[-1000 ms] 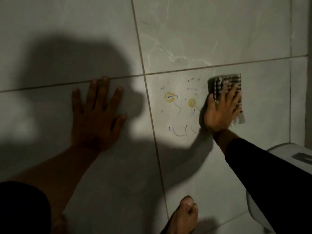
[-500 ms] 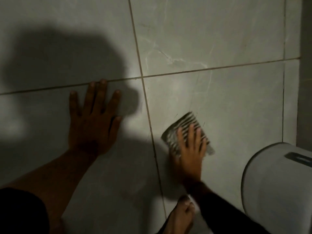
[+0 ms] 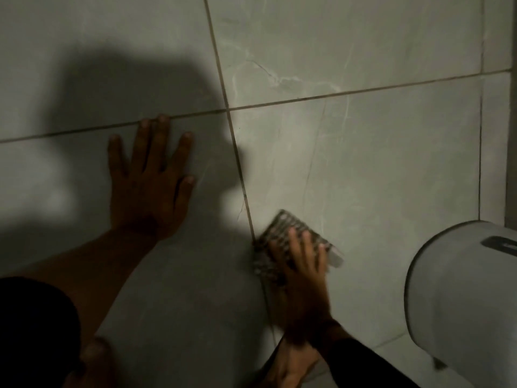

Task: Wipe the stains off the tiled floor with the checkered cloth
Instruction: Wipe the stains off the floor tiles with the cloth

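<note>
My right hand point(image 3: 300, 273) presses flat on the folded checkered cloth point(image 3: 282, 228), holding it against the pale grey tiled floor point(image 3: 377, 163) just right of a grout line. The cloth pokes out beyond my fingertips, toward the far left. No stains show on the tile beyond the cloth. My left hand point(image 3: 148, 186) lies flat on the neighbouring tile to the left, fingers spread, holding nothing. Its fingertips reach a cross grout line.
A white rounded container point(image 3: 458, 289) with a dark label stands at the right edge, close to my right arm. My bare feet point(image 3: 291, 365) rest on the floor at the bottom. A large shadow covers the left tiles. A wall edge point(image 3: 512, 107) runs down the far right.
My right hand dragged the cloth from the far right of the tile toward me and to the left, over the yellow and blue marks, which no longer show. My left hand stayed put.
</note>
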{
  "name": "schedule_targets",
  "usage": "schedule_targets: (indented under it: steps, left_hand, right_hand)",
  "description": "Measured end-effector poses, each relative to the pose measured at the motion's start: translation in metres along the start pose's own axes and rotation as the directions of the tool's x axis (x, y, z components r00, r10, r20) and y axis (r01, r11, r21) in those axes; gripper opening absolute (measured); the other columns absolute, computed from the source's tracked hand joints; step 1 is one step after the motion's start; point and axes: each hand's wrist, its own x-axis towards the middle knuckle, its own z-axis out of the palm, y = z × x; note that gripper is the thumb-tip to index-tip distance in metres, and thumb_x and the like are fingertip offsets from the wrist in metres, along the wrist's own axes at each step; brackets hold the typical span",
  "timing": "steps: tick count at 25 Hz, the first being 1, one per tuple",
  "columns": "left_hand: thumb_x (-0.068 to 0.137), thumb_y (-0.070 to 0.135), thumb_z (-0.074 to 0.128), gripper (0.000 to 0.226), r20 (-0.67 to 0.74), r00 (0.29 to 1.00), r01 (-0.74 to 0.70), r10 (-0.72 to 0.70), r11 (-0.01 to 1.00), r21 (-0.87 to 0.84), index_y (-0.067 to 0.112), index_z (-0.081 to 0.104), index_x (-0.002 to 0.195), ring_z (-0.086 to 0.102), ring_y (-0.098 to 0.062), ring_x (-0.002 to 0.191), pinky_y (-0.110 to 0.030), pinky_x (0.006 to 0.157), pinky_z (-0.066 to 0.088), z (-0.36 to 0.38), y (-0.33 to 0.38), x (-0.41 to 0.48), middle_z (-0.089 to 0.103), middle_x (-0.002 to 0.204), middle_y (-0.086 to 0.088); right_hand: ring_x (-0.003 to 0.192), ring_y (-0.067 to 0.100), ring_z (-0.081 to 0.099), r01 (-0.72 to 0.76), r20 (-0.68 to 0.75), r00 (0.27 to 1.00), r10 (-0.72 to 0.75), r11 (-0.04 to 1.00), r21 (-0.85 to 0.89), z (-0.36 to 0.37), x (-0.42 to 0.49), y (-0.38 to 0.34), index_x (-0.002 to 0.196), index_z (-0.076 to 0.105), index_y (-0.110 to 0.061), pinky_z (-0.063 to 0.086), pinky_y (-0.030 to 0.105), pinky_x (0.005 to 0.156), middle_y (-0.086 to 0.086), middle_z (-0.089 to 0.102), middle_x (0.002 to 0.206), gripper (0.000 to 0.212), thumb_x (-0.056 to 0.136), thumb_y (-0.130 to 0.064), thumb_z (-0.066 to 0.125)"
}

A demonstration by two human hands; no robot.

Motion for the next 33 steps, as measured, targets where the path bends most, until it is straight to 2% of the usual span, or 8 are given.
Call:
schedule_targets:
  steps: [3,8,15,19,24,27,29,33]
  left_hand:
    - [0.106,0.048,0.032,0.072,-0.006,1.0,-0.001,0.001,1.0,0.002,0.03,0.017,0.174,0.011,-0.039,0.169,-0.068,0.13,0.002,0.0,-0.001,0.001,0.01,0.183,-0.013]
    - [0.107,0.042,0.032,0.07,-0.029,1.0,-0.003,0.004,1.0,0.006,0.027,0.019,0.174,0.014,-0.037,0.169,-0.069,0.131,0.006,-0.002,0.0,0.001,0.014,0.183,-0.013]
    - [0.106,0.042,0.029,0.069,-0.057,0.998,-0.009,0.011,0.999,0.031,0.024,0.026,0.173,0.016,-0.037,0.169,-0.067,0.131,0.006,0.005,-0.002,0.002,0.015,0.183,-0.013]
    - [0.107,0.045,0.025,0.07,-0.047,0.999,-0.024,0.025,0.999,0.031,0.027,0.018,0.175,0.015,-0.037,0.169,-0.067,0.131,0.005,0.005,-0.004,0.0,0.011,0.184,-0.011]
    - [0.107,0.045,0.026,0.07,-0.035,0.999,-0.013,0.014,1.0,0.028,0.027,0.019,0.174,0.013,-0.037,0.17,-0.068,0.131,0.005,0.004,-0.002,0.0,0.011,0.184,-0.011]
    - [0.106,0.043,0.031,0.071,-0.048,0.998,-0.029,0.03,0.999,0.026,0.026,0.022,0.174,0.013,-0.036,0.169,-0.067,0.131,0.004,0.003,0.0,0.001,0.013,0.183,-0.012]
    - [0.105,0.042,0.031,0.069,-0.049,0.999,-0.017,0.018,1.0,0.018,0.023,0.028,0.172,0.014,-0.036,0.169,-0.067,0.13,0.004,0.005,-0.001,0.002,0.015,0.183,-0.013]
    - [0.104,0.042,0.032,0.073,-0.033,0.999,-0.005,0.006,1.0,0.012,0.026,0.022,0.174,0.015,-0.038,0.169,-0.067,0.13,0.003,0.005,-0.003,-0.001,0.014,0.183,-0.012]
  right_hand:
    - [0.156,0.057,0.026,-0.489,-0.011,0.872,0.49,0.871,0.053,-0.005,-0.014,0.034,0.16,0.042,-0.006,0.03,0.083,0.115,0.018,0.013,0.171,0.08,0.089,-0.043,0.043]
    - [0.164,0.047,0.004,-0.046,0.017,0.999,0.045,0.998,0.045,0.003,-0.008,-0.066,0.17,0.007,-0.032,0.019,0.076,0.121,0.019,0.002,0.179,0.101,0.082,-0.052,0.053]
    - [0.165,0.04,0.015,0.288,-0.259,0.928,-0.267,0.956,0.046,-0.076,0.229,-0.067,0.164,0.035,-0.039,0.01,0.068,0.13,0.009,0.023,0.178,0.069,0.098,-0.051,0.052]
    - [0.166,0.038,0.016,-0.105,-0.281,0.952,0.119,0.992,0.065,-0.113,0.29,0.02,0.165,0.036,-0.028,0.008,0.062,0.133,0.012,0.022,0.178,0.065,0.104,-0.047,0.046]
    - [0.167,0.035,0.001,-0.594,-0.141,0.756,0.64,0.76,0.264,-0.14,0.305,0.08,0.169,0.024,-0.022,0.005,0.064,0.132,0.01,0.002,0.181,0.065,0.11,-0.048,0.035]
    - [0.165,0.044,0.011,-0.145,-0.262,0.949,0.177,0.98,0.135,-0.117,0.287,-0.019,0.166,0.033,-0.02,0.008,0.067,0.13,0.02,0.018,0.177,0.064,0.106,-0.04,0.042]
    - [0.165,0.045,0.013,0.238,-0.246,0.943,-0.225,0.971,0.023,-0.093,0.244,-0.065,0.165,0.035,-0.029,0.009,0.071,0.128,0.016,0.022,0.177,0.069,0.099,-0.045,0.051]
    - [0.166,0.04,0.014,0.191,-0.156,0.969,-0.192,0.981,-0.017,-0.093,0.202,0.023,0.165,0.037,-0.031,0.013,0.07,0.128,0.011,0.022,0.178,0.07,0.1,-0.043,0.059]
